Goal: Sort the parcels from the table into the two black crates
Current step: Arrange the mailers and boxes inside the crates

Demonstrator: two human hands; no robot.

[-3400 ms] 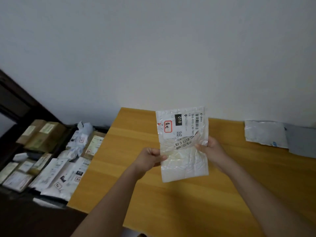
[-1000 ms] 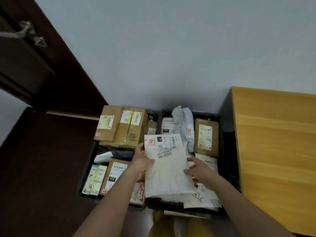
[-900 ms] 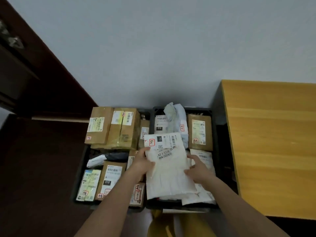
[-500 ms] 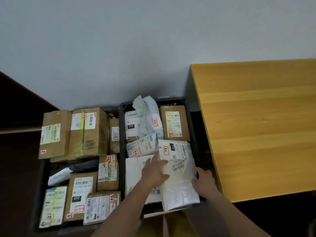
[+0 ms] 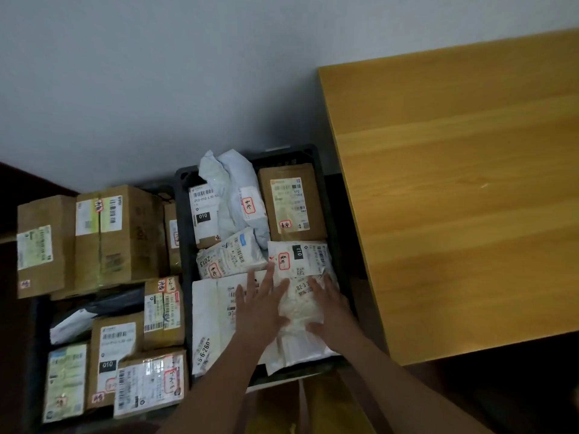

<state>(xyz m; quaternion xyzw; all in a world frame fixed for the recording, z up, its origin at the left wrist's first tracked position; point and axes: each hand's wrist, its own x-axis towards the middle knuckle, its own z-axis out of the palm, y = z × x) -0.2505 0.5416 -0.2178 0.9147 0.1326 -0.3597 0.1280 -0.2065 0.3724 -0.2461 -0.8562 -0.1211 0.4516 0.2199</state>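
Observation:
A white plastic mailer (image 5: pixel 302 277) with a red-ringed sticker and a black 010 label lies in the right black crate (image 5: pixel 185 233), at its near right corner, on top of other white bags. My left hand (image 5: pixel 260 305) lies flat with straight fingers on its left edge. My right hand (image 5: pixel 326 305) presses flat on its right side. The left black crate (image 5: pixel 34 324) holds several brown cardboard boxes (image 5: pixel 125 233). Part of the mailer's label is hidden under my hands.
The wooden table (image 5: pixel 454 195) stands to the right of the crates, its shown part bare. A brown box (image 5: pixel 291 202) and crumpled white bags (image 5: pixel 232 195) fill the back of the right crate. A grey wall runs behind; dark floor lies at the left.
The mailer went from being held over the table to lying in the right crate. Both hands, which gripped its edges, now rest flat on it.

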